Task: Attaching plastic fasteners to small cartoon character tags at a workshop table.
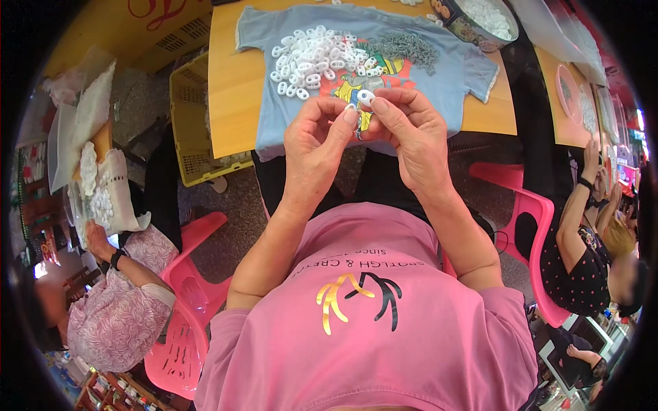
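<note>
My right hand (415, 130) pinches a small white oval plastic piece (367, 97) with a hole showing in it, between thumb and index finger. Close beside it, my left hand (314, 137) is closed, thumb against fingers; a bit of white shows at its tips, too small to name. Both hands meet over a light blue T-shirt (264, 103) with a coloured print, spread on the table. Beyond my left hand lies a heap of similar white oval pieces (308, 58). A pile of small grey parts (408, 51) lies farther right on the shirt.
The wooden table (229, 123) has a round tin (483, 24) of white pieces at its far right. A yellow crate (192, 103) stands by its left side. Pink chairs (185, 329) flank me. Other people work at left (123, 301) and right (582, 246).
</note>
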Demonstrator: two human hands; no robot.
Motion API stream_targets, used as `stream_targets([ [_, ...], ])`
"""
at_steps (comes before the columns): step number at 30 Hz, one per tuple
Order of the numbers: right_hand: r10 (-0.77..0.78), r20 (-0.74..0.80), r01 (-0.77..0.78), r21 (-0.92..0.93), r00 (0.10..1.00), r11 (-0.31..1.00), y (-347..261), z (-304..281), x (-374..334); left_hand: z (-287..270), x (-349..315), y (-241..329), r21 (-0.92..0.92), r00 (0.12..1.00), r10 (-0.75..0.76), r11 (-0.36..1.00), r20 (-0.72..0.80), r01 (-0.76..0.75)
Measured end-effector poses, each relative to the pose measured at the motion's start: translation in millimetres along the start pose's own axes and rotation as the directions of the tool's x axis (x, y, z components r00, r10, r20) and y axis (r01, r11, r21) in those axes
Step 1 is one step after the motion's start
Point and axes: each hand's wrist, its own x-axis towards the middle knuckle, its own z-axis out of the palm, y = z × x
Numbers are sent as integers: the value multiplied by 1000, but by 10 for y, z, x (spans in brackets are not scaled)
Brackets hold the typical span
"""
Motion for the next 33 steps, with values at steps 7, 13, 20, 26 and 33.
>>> stream_targets([
  [7, -87, -30, 87, -21, 996, 996, 1, -9, 31, -8, -18, -7, 5, 1000, -12, 1000, 7, 12],
  [13, -25, -12, 22, -217, 1000, 976, -64, -133, 113, -21, 22, -95, 195, 900, 412, 880, 142, -433],
  [20, -68, 90, 87, -231, 994, 969, -64, -57, 48, 3, -37, -31, -75, 987, 151, 986, 51, -147],
  [26, -237, 133, 271, -386, 962, 882, 17, -174, 149, 26, -38, -21, -260, 997, 10, 965, 70, 9],
  [33, -46, 111, 77, -297, 993, 952, -112, -128, 127, -33, -17, -94, -139, 995, -54, 988, 79, 64],
])
